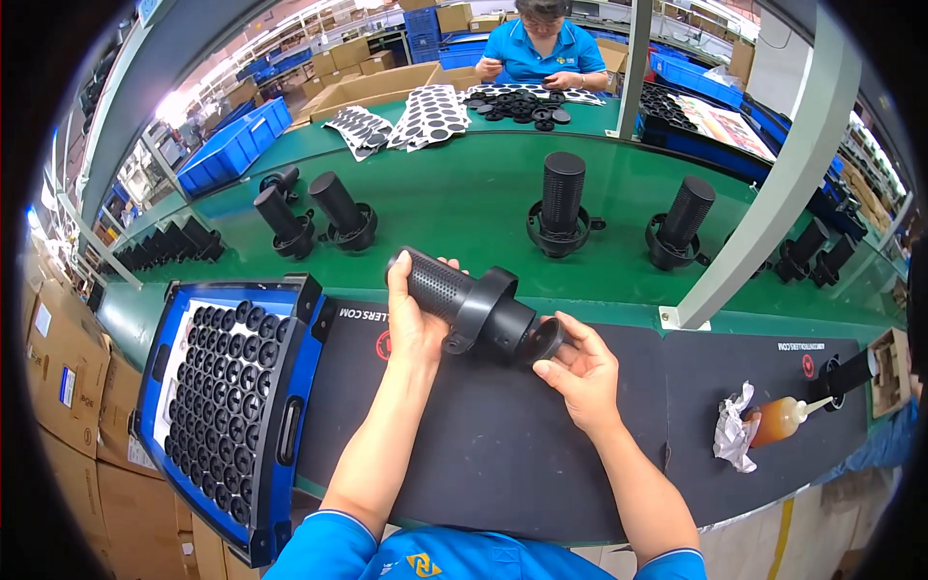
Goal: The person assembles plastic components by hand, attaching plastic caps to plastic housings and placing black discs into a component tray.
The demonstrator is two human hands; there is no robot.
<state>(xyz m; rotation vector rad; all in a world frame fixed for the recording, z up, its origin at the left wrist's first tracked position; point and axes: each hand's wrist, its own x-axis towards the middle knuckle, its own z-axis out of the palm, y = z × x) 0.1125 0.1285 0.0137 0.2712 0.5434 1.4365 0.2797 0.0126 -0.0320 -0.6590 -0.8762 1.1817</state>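
Over the dark mat, my left hand (414,327) is wrapped round a black perforated cylinder (442,288) that looks like a microphone body. It lies tilted, its grille end up and to the left. Around its lower part sits a black ring bracket (485,302) with a small lug. My right hand (590,377) pinches a round black cap (549,338) between thumb and fingers at the cylinder's lower right end. Whether the cap touches that end I cannot tell. Some left fingers are hidden behind the cylinder.
On the left, a blue tray (290,425) holds rows of round black caps. Similar cylinders (563,193) stand on the green conveyor. At right lie a bottle of amber liquid (773,422) and crumpled paper (735,430). A grey post (764,203) rises nearby; a person (543,48) works opposite.
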